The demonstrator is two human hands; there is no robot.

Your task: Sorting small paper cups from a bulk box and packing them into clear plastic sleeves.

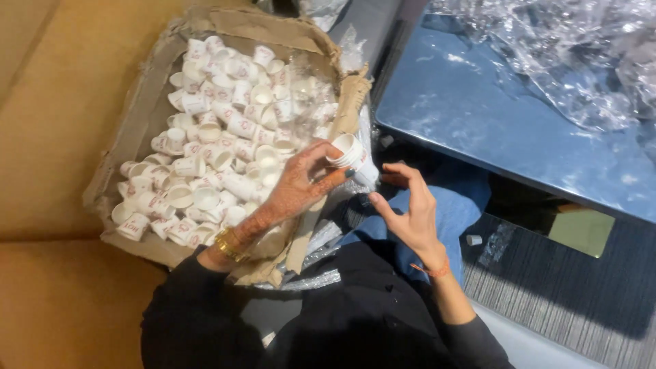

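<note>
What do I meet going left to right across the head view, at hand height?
Tan cushion → cardboard box → loose paper cups → left hand → cup stack in its grip → right hand → lone cup on the floor → blue table.

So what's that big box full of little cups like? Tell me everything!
The cardboard box is brown, wide and shallow, with torn, crumpled walls and flaps bent outward. It sits tilted on a tan cushioned seat. Inside lies a loose heap of small white paper cups with red print, tumbled every way. The left hand reaches over its near corner, holding a short stack of cups.
</note>
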